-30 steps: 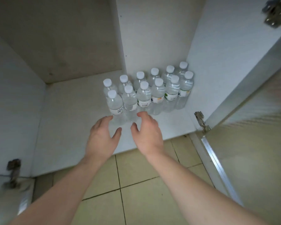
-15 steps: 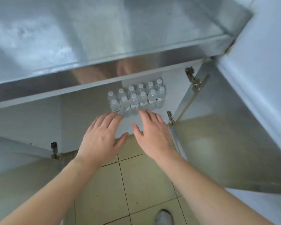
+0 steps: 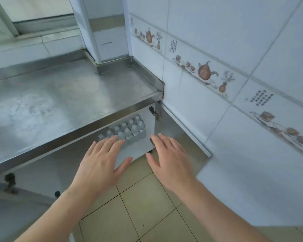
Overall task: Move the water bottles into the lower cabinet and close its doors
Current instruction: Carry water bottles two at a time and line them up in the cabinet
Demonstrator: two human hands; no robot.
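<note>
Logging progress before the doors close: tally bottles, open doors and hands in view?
Hands: 2, left hand, right hand
Water bottles: at least 10 showing; hands may hide more
Open doors: 2, left door, right door
Total: 14

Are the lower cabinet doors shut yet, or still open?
Open. The right door swings out beside the tiled wall, hinges exposed, and the water bottles inside show under the steel counter. Neither hand touches a door.

Steel countertop (image 3: 63,102), teapot-patterned wall tiles (image 3: 206,72), beige floor tiles (image 3: 147,206)
</note>
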